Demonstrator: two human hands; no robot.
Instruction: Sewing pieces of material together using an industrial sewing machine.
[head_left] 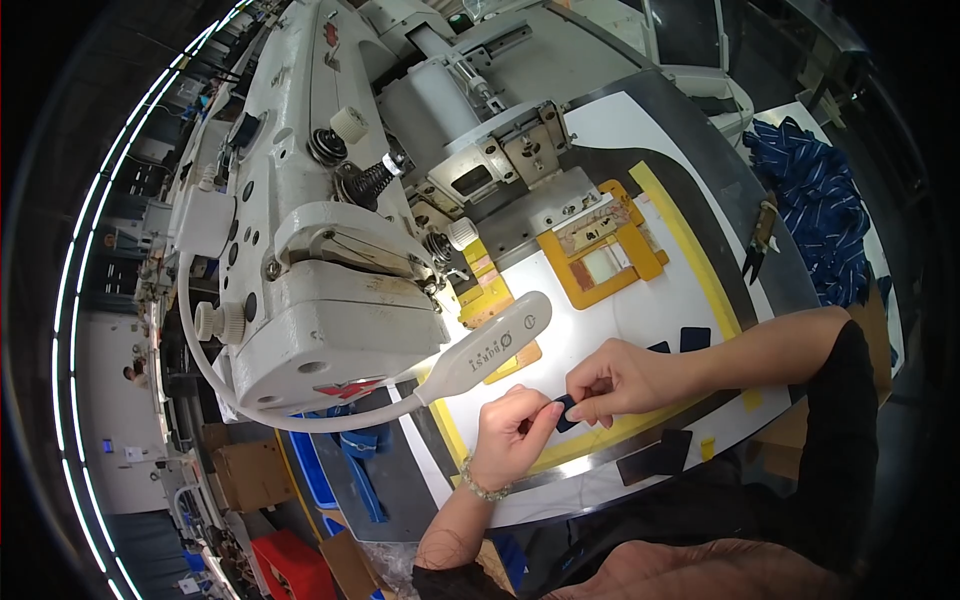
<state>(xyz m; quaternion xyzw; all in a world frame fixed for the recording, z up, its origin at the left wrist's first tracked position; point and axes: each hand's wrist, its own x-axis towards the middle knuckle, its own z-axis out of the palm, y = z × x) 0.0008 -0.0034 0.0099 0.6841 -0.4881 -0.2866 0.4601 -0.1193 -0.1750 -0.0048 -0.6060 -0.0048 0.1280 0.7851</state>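
Close to the table's front edge, a small dark navy fabric piece [566,413] is pinched between both hands. My left hand [508,437], with a beaded bracelet at the wrist, grips its left side between thumb and fingers. From the right, my right hand [622,382] holds its other side, fingers curled. Part of the piece is hidden by the fingertips. Beyond my right hand lie dark fabric pieces [695,339] on the white work surface. More dark patches [668,451] rest on the near edge, below my right forearm.
A large white sewing machine [330,270] fills the left, with a flat lamp [490,345] reaching over the table. A yellow clamp frame [568,275] sits near the machine. Thread snips [760,240] lie at the right edge, before a heap of striped blue fabric [815,210].
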